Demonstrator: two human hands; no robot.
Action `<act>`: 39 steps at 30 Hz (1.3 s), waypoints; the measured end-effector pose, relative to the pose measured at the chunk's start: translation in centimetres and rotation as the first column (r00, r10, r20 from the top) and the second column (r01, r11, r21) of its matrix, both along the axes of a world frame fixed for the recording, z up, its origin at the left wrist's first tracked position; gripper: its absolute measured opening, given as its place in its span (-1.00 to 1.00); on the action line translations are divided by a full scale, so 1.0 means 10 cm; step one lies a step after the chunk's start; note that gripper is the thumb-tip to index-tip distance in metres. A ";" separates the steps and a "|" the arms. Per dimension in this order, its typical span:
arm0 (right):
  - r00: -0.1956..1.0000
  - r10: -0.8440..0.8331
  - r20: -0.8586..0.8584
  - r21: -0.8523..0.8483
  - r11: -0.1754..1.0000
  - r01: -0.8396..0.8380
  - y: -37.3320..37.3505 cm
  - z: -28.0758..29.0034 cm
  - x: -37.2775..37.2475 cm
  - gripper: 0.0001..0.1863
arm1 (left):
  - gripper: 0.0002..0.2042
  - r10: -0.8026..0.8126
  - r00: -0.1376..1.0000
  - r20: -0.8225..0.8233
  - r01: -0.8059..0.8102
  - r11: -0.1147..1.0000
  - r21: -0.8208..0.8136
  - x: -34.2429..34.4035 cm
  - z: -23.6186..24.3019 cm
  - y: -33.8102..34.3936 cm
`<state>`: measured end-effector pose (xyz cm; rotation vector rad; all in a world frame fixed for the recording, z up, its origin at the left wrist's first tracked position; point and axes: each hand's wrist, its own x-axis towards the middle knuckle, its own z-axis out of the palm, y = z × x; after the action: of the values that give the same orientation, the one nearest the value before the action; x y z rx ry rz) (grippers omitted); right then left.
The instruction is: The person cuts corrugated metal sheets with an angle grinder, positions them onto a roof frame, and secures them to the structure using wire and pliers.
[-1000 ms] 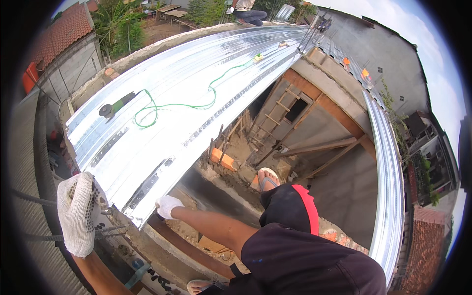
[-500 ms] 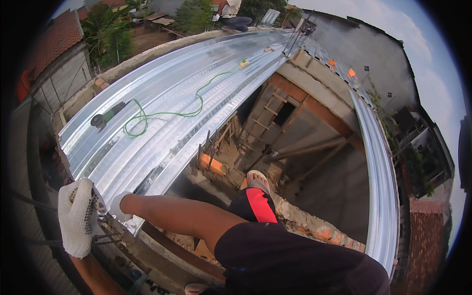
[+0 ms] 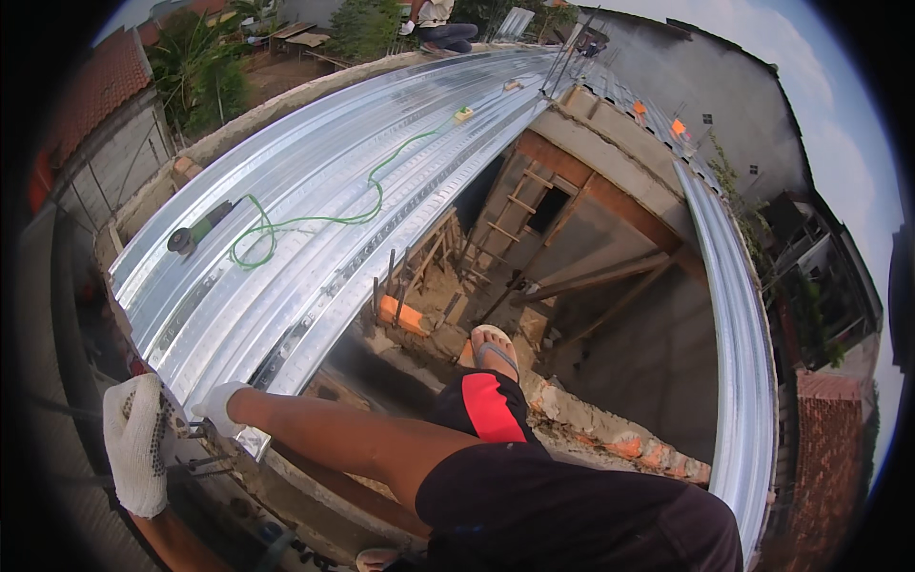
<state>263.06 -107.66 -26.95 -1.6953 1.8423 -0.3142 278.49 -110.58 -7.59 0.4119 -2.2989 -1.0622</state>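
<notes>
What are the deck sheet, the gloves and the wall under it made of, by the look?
Deck sheet: bright ribbed metal, likely galvanised steel; mirror-like sheen, long pressed ribs.
Left glove and right glove: white knit fabric; the left shows dark grip dots.
Wall: rough masonry, seemingly orange brick with grey mortar; broken top edge shows both.

A grinder [image 3: 181,238] lies on the metal sheets [image 3: 315,229], its cable [image 3: 324,217] trailing right. Both hands grip the sheets' near edge; a ladder [image 3: 510,214] stands right of them.
</notes>
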 end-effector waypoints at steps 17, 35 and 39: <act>0.994 0.099 -0.045 -0.496 0.862 -0.108 -0.11 0.91 0.30 -0.54 | -0.69 0.005 0.997 0.077 -0.011 0.996 0.084 0.05 0.00 -0.02; 0.991 -0.121 0.054 -0.882 0.460 0.104 -0.32 -0.02 0.56 -0.59 | -0.68 0.058 0.990 0.129 -0.088 0.967 0.241 -0.03 0.09 0.15; 0.996 -0.081 0.035 -0.839 0.540 0.073 -0.27 0.06 0.55 -0.59 | -0.68 0.097 0.989 0.109 -0.121 0.962 0.246 -0.01 0.08 0.14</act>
<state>268.52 -110.40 -26.31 -2.1922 1.8881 -1.4481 278.38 -109.17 -6.79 0.6962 -2.1997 -1.3094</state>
